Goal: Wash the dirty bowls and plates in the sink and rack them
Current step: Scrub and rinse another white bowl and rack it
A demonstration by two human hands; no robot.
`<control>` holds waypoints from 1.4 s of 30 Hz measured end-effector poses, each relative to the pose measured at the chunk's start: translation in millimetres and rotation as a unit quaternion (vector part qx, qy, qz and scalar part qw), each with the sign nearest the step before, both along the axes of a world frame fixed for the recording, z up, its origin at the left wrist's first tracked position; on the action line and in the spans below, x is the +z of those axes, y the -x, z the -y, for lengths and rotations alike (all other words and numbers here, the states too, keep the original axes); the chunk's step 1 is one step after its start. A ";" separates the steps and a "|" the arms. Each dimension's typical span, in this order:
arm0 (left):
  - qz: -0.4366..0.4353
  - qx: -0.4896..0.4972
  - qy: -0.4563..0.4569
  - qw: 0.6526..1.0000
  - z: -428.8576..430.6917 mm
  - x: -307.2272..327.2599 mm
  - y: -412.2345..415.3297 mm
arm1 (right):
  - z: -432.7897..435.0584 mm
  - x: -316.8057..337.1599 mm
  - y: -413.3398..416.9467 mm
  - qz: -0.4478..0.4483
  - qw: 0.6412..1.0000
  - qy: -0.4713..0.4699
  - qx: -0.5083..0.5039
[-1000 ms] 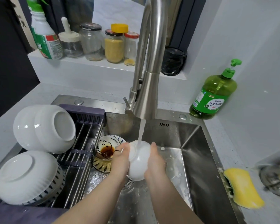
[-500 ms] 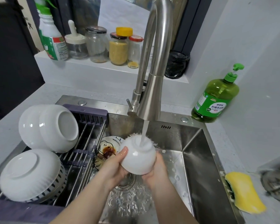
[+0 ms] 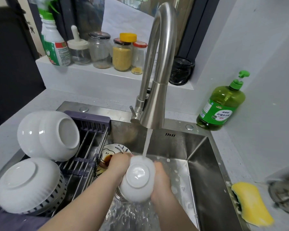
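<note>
Over sink (image 3: 200, 165), bowl (image 3: 138, 180) between both hands (image 3: 119, 165) (image 3: 160, 178)

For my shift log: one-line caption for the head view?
Left hand and right hand rinse a bowl under the tap; washed bowls on the rack.

Pale grey walls (image 3: 260, 40) (matte) above grey counter (image 3: 40, 105)

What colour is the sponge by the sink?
The sponge is yellow with a green edge, seen in the head view.
</note>
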State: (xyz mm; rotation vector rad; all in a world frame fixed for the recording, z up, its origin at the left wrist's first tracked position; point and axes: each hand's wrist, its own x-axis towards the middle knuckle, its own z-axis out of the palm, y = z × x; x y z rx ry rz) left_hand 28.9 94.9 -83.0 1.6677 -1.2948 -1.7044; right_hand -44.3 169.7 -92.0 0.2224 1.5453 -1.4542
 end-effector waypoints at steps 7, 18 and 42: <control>-0.084 -0.103 0.019 0.991 -15.0 16.0 -8.2 | -5.5 14.5 7.0 -0.015 0.999 -0.021 -0.039; -0.054 0.005 -0.060 0.997 0.8 4.8 -5.1 | -2.1 21.2 3.4 -0.073 0.997 -0.012 -0.017; -0.174 -0.106 -0.090 0.975 -14.9 -5.7 -34.5 | -26.1 13.2 18.2 -0.660 0.415 -0.048 0.624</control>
